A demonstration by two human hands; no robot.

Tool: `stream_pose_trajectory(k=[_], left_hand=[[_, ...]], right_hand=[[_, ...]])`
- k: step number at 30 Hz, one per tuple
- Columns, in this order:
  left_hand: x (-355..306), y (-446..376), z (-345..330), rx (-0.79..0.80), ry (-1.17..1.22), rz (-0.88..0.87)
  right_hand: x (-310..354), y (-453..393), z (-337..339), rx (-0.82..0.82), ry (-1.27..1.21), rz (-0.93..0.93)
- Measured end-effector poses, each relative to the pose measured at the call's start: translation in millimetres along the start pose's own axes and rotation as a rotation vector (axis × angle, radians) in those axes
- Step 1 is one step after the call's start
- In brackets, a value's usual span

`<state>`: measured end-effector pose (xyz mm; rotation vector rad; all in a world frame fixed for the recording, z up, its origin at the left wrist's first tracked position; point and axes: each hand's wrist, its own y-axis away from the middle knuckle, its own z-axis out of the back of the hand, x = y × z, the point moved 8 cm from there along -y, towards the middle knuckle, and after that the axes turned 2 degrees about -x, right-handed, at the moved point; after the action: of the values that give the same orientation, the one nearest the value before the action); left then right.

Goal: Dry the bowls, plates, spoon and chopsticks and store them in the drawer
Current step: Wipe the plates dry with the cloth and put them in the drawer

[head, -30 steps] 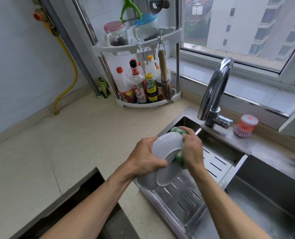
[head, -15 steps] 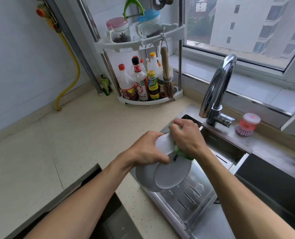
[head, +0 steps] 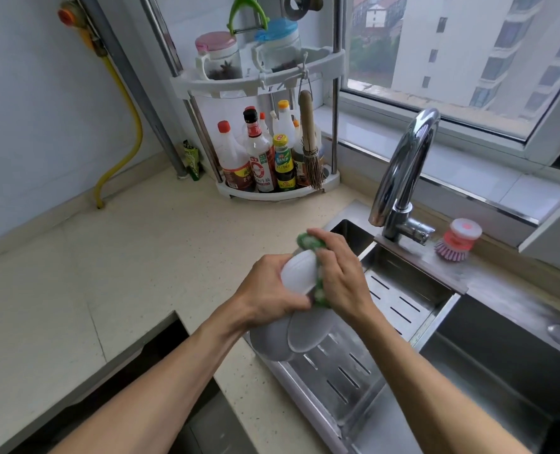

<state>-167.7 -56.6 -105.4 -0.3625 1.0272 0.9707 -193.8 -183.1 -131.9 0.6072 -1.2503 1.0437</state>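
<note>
The left hand [head: 269, 290] gripped the white bowl [head: 300, 326] by its rim, fingers curled over the near edge, holding it tilted on its side above the steel drain tray [head: 386, 322] of the sink [head: 501, 371]. The right hand [head: 341, 276] was clamped round a green cloth [head: 309, 241] — the cloth bunched between palm and bowl, pressed against the upper rim, with a tuft showing above the fingers and another strip below. Both hands met on the bowl, one on either side of it.

The bowl's lower part hung just over the tray's left edge, where the sink met the beige worktop [head: 124, 273]. Whether it touched the tray, I couldn't tell. Behind the hands rose the curved chrome tap [head: 403, 172], and just beside its base lay a pink dish brush [head: 457, 239] on the sink ledge. Farther back in the corner stood a white two-tier rack [head: 259, 80] — sauce bottles [head: 262, 155] on the lower shelf, two lidded jars above, a small bamboo brush [head: 309, 142] hanging from a hook. A yellow hose [head: 124, 126] ran down the wall at the left. Near the left forearm, a dark opening showed below the worktop's edge.
</note>
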Motion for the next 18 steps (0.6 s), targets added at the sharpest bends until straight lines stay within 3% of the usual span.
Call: stream_pose_trajectory(k=[3,8,13,18], left_hand=[[0,4,9,-0.005,-0.002,-0.022],[-1,1,2,0.052,-0.078,-0.015],[-5,13,2,0.084,-0.113,-0.097],[1,9,6,0.218,-0.042,0.049]], right_hand=[[-36,-4,24,-0.056,-0.002,-0.23],[7,8,2,-0.062,0.004,0.049],[-38,3,29,-0.152,-0.07,-0.25],[-35,2,31,-0.097,-0.004,-0.247]])
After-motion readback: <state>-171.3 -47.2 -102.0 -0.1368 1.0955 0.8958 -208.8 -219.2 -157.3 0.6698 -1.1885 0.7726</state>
